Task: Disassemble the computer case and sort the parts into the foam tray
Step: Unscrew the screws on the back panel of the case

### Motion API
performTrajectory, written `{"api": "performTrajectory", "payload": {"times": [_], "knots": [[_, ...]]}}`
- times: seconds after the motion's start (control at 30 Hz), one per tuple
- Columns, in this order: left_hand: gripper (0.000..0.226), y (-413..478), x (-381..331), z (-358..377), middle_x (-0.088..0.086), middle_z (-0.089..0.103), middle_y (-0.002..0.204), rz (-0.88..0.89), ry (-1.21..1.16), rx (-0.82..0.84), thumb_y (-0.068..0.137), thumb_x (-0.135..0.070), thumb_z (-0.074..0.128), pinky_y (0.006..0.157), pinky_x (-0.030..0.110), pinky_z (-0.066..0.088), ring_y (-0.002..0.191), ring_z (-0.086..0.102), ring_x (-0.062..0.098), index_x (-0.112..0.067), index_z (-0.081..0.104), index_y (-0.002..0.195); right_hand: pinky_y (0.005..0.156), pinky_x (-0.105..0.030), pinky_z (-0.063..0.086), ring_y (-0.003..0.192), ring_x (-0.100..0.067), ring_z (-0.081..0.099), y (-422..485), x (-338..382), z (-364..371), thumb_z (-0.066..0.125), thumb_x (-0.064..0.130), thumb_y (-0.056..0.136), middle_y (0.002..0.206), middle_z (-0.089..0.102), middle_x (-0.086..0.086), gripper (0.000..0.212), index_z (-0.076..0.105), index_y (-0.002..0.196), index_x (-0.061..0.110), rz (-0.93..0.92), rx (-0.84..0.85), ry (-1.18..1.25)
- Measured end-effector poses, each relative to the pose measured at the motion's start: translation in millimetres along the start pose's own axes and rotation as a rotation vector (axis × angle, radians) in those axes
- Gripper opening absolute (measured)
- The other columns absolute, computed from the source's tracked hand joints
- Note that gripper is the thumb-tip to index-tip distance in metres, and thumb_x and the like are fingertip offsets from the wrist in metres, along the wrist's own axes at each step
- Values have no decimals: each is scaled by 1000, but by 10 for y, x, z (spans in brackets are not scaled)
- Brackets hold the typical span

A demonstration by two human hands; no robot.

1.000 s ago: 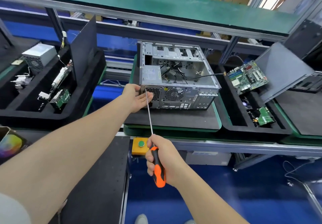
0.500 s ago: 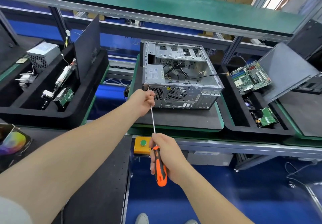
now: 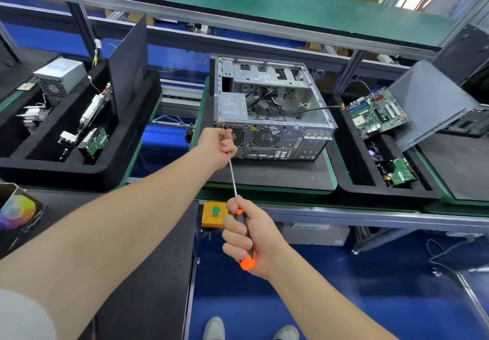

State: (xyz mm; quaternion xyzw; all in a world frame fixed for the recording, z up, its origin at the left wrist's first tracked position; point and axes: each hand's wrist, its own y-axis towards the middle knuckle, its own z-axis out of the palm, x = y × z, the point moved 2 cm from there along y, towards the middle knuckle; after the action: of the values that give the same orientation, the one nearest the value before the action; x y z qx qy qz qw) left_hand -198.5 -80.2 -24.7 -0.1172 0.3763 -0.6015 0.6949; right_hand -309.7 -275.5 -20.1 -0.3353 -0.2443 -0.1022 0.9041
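Green-topped shelving runs across the back of an assembly line, and below it a computer case (image 3: 272,117) lies on its side, open upward, on a black mat (image 3: 277,175) at the middle of the bench. Its rear plate with the fan grille and ports faces the person, and a power supply (image 3: 231,106) sits inside the case at the left rear corner, with loose cables beside it. The right hand (image 3: 248,239) is wrapped round the orange and black handle of a long screwdriver (image 3: 232,172), whose thin shaft slants up and away to the upper left corner of the rear plate. The left hand (image 3: 219,145) reaches out to that corner and pinches the shaft near its tip between curled fingers and thumb; whether the tip sits in a screw cannot be told. Just right of the mat lies a black foam tray (image 3: 383,194) holding a motherboard (image 3: 375,113), propped at a tilt, a smaller green board (image 3: 402,172) nearer the front and a grey side panel (image 3: 428,104) leaning across its far side. Well to the left, a second foam tray (image 3: 66,174) holds a silver boxed unit (image 3: 59,76), some cards and an upright dark panel (image 3: 127,59). Below the bench edge — just beside the right hand — is a yellow box with a green button (image 3: 214,216), over a blue floor.
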Motion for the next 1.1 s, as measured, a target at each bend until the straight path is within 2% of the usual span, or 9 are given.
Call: {"api": "performTrajectory", "payload": {"times": [0.17, 0.27, 0.37, 0.43, 0.5, 0.6, 0.77, 0.87, 1.1], "knots": [[25, -2, 14, 8, -4, 44, 52, 31, 135, -47, 104, -11, 38, 33, 19, 17, 34, 23, 8, -9, 58, 90, 45, -29, 41, 42, -20, 38, 23, 14, 122, 40, 21, 100, 59, 45, -5, 21, 51, 83, 17, -39, -312, -471], [28, -25, 35, 32, -6, 41, 58, 50, 217, -95, 107, -17, 37, 37, 19, 15, 38, 23, 8, -13, 58, 89, 50, -36, 52, 45, -26, 54, 22, 72, 138, 32, 14, 105, 64, 54, -10, 20, 48, 93, 13, -154, -435, -976], [32, -44, 76, 81, -6, 37, 59, 66, 282, -152, 110, -18, 33, 36, 19, 14, 39, 20, 8, -15, 58, 91, 56, -28, 47, 66, -29, 62, -3, 162, 101, 33, 23, 107, 80, 58, -10, 21, 49, 98, 13, -287, -525, -1483], [33, -48, 89, 115, -6, 32, 51, 63, 261, -164, 111, -17, 31, 35, 19, 13, 36, 16, 9, -14, 56, 91, 62, -30, 50, 78, -33, 66, -16, 203, 102, 34, 23, 108, 87, 60, -13, 23, 50, 96, 13, -329, -534, -1605], [33, -51, 76, 124, -6, 28, 44, 44, 221, -159, 111, -16, 29, 34, 20, 11, 34, 13, 10, -14, 53, 87, 67, -40, 58, 79, -41, 70, -12, 216, 112, 34, 24, 109, 84, 61, -20, 30, 51, 88, 10, -294, -438, -1477], [37, -57, 38, 119, -5, 26, 41, -13, 149, -132, 110, -15, 28, 33, 20, 12, 33, 13, 11, -14, 49, 79, 49, -35, 52, 45, -31, 55, 30, 163, 22, 42, 32, 108, 62, 53, -16, 33, 57, 88, 9, -146, -181, -604], [42, -55, 29, 113, -4, 26, 45, -81, 24, -71, 110, -17, 27, 32, 20, 12, 32, 14, 13, -16, 46, 72, 35, -21, 35, 41, -8, 31, -4, 41, -27, 41, 32, 111, 59, 34, 3, 31, 54, 91, 10, 108, 295, 454], [45, -68, 33, 90, -4, 29, 45, -75, -4, -23, 112, -22, 27, 30, 21, 14, 31, 16, 12, -14, 49, 74, 31, -20, 30, 34, -9, 30, -25, 73, 50, 37, 29, 113, 55, 33, 4, 33, 53, 89, 12, 89, 295, 378], [39, -52, 29, 11, -6, 37, 49, -17, 101, 7, 110, -14, 29, 32, 21, 16, 33, 17, 10, -12, 59, 86, 44, -29, 42, 40, -20, 41, 16, 104, 108, 37, 19, 101, 59, 46, -6, 17, 50, 91, 15, -66, -330, -592]]}}
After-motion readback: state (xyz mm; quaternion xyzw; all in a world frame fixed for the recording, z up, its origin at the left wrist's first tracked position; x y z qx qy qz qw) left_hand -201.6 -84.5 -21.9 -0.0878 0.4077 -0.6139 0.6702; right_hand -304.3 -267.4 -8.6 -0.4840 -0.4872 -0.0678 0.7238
